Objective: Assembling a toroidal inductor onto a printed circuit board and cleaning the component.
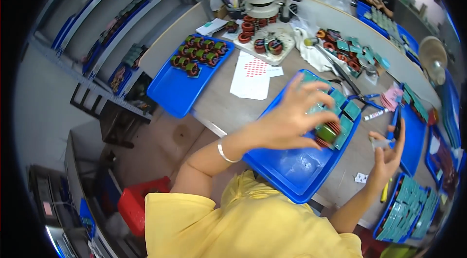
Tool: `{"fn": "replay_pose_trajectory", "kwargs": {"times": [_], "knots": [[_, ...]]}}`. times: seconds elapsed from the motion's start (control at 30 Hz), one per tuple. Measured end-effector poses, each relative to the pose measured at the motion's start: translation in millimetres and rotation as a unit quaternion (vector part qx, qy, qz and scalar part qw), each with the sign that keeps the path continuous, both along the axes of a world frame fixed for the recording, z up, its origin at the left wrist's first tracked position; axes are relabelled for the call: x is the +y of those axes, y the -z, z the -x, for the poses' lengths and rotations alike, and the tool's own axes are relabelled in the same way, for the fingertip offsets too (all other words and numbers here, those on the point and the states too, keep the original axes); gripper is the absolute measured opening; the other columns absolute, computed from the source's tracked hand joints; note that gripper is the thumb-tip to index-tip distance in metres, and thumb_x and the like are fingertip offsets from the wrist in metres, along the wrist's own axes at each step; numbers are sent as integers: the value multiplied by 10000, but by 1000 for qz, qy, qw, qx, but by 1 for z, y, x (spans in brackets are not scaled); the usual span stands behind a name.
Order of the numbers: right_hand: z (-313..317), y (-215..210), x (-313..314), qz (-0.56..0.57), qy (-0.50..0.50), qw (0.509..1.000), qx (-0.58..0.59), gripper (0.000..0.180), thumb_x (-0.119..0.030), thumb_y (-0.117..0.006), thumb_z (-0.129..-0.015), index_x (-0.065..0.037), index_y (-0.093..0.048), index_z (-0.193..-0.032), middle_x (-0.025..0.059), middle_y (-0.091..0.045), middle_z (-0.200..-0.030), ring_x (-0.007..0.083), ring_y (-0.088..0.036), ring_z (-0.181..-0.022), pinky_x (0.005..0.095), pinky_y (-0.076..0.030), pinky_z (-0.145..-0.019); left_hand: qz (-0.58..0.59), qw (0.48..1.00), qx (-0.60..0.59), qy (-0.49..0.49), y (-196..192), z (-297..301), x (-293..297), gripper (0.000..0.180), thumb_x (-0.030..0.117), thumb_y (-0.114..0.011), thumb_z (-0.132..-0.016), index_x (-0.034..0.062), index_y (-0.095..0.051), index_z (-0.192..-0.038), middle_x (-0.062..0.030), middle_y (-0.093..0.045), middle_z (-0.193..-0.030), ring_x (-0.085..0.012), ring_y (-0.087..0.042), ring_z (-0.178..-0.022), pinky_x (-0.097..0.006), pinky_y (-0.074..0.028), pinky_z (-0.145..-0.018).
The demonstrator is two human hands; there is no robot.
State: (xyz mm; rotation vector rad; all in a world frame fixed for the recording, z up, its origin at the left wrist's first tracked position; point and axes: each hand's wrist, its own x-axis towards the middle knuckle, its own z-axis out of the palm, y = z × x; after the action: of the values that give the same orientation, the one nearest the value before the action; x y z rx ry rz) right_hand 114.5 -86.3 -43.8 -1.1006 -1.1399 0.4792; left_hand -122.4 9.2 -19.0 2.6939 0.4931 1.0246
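Curving rightward, the nearer left hand [300, 114] has a green-and-copper coil [329, 134] at its fingertips, left of the right hand [387, 161]; neither hand's grip is clear.

The left arm [206, 160] was bent, and it reached up and to the right, across the front of the body. The left hand [296, 117], a little blurred, had its back upward, with the fingers curved and spread apart. The right forearm [357, 207] slanted upward to the right, and the right hand [387, 158] was held upright, with its fingers partly bent.
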Motion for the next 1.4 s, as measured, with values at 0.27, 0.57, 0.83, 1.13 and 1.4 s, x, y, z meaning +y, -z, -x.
{"fn": "replay_pose_trajectory", "kwargs": {"times": [0.27, 0.57, 0.83, 1.13, 1.4], "knots": [[-31, 35, -12, 34, 68, 996, 36, 577, -121, -580, -836, -10, -339, -1348, 98, -445, -1139, 191, -595, -893, 276, -391, -823, -39, 896, 150, -416, 32, 205, 71, 517, 208, -784, -586, 154, -599, -1066, -80, -426, -1165, -317, -328, -1214, -434, -264, -1024], [-33, 55, -13, 82, 93, 990, 61, 611, -68, -595, -792, -42, -350, -1351, 85, -469, -1106, 170, -605, -870, 208, -402, -722, 152, 850, 276, -422, 76, 271, 123, 581, 184, -781, -606, 276, -588, -1147, -75, -328, -1353, -336, -168, -1329, -464, -175, -1087], [-31, 61, -15, 111, 99, 988, 44, 575, -102, -576, -829, -20, -348, -1350, 101, -474, -1110, 188, -601, -864, 282, -379, -878, 159, 830, 249, -474, 68, 270, 120, 665, 167, -784, -604, 272, -532, -1211, -69, -292, -1397, -330, -126, -1350, -484, -177, -1082], [-36, 66, -22, 88, 109, 989, 57, 576, -100, -587, -831, -3, -346, -1346, 111, -483, -1093, 180, -598, -857, 282, -396, -863, -40, 839, 264, -474, 99, 289, 135, 576, 134, -782, -584, 247, -566, -1106, -67, -378, -1291, -323, -229, -1305, -569, -185, -1041], [-38, 68, -34, 67, 161, 983, 66, 527, -71, -578, -825, 5, -396, -1314, 89, -503, -1032, 139, -582, -801, 239, -426, -747, -142, 878, 78, -450, 70, 234, 113, 474, 14, -689, -661, 90, -559, -1111, -125, -473, -1181, -338, -400, -1165, -431, -324, -976]]}}
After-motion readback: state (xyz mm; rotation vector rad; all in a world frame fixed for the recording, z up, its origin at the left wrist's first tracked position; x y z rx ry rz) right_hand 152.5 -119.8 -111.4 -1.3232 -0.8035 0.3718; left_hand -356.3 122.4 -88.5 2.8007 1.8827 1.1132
